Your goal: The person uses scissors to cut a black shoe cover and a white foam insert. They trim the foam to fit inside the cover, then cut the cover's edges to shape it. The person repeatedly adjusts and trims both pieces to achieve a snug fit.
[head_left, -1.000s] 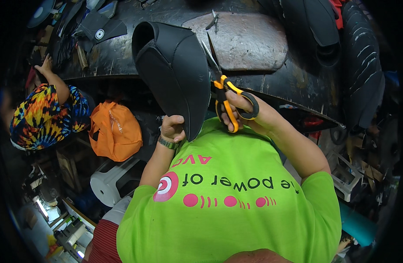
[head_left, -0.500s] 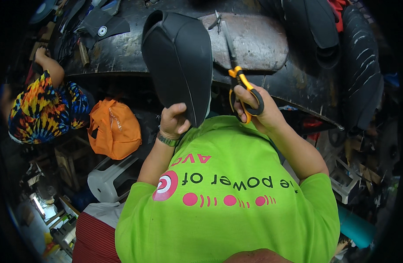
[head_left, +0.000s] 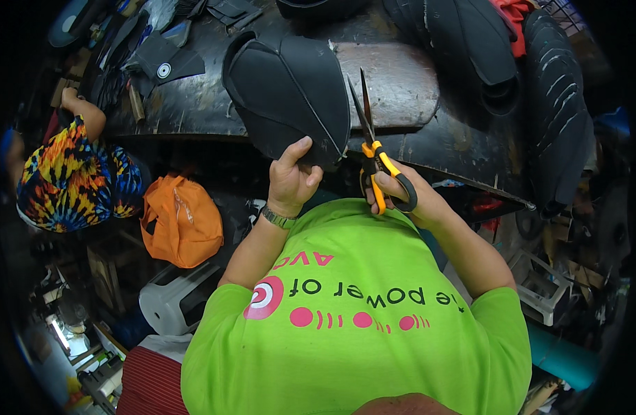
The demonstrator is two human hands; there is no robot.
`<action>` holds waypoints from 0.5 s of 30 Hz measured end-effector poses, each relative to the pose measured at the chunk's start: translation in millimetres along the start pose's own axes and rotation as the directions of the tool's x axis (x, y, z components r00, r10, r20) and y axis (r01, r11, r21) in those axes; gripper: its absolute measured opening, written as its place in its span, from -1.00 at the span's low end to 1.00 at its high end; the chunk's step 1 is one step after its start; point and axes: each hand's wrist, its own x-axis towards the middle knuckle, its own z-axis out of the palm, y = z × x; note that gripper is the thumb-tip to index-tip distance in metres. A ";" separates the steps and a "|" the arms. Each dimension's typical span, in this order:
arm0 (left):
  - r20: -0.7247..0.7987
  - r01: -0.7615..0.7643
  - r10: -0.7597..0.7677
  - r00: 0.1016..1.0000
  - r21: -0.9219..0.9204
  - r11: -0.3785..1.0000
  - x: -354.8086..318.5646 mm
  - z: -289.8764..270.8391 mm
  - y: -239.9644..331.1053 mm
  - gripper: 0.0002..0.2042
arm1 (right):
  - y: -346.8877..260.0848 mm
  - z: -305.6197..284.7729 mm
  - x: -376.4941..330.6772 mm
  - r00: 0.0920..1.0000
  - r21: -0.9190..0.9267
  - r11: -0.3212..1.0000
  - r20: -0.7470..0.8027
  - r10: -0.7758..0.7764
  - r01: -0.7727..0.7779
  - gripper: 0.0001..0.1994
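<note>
My left hand (head_left: pixel 293 180) pinches the near end of a black, seamed piece (head_left: pixel 283 97), shaped like a shoe upper. The thumb lies on its surface while the other fingers curl below, partly hidden. A pale seam line runs down the piece, and its far end is folded round into an opening. In my right hand (head_left: pixel 404 190) are scissors (head_left: pixel 374 155) with yellow-orange and black handles. Their blades are spread slightly, pointing away from me, just right of the piece and apart from it.
A dark worktable (head_left: pixel 186 104) bears a worn board (head_left: pixel 401 83). More black pieces (head_left: pixel 463 48) and a long nested stack (head_left: pixel 556 104) stand at right. Black scraps (head_left: pixel 169 59) lie far left. A person in a colourful shirt (head_left: pixel 62 180), an orange bag (head_left: pixel 179 221) and a grey stool (head_left: pixel 172 297) are at left.
The black piece has turned, its near end swinging right toward the scissors. My left hand has moved up and right. The scissors have come slightly nearer to me and their blades have parted.
</note>
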 end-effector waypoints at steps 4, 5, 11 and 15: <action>0.040 0.025 -0.031 0.999 0.153 0.988 -7.8 4.6 1.0 -0.69 | -4.4 4.2 10.0 0.997 0.057 0.995 0.021 0.076 -0.077 -0.50; -0.034 0.023 -0.017 0.999 0.195 0.980 -11.2 6.7 -0.9 -0.72 | -5.0 6.0 12.3 0.998 0.046 0.997 0.001 0.066 -0.066 -0.47; -0.163 0.017 0.035 0.986 0.307 0.951 -25.5 3.3 -6.2 -0.88 | -14.7 9.0 13.6 0.995 -0.047 0.997 -0.083 0.058 -0.062 -0.50; -0.113 -0.007 0.046 0.993 0.322 0.947 -27.7 -7.6 -6.1 -0.88 | -12.4 11.3 12.0 0.984 -0.045 0.997 -0.167 0.054 -0.063 -0.55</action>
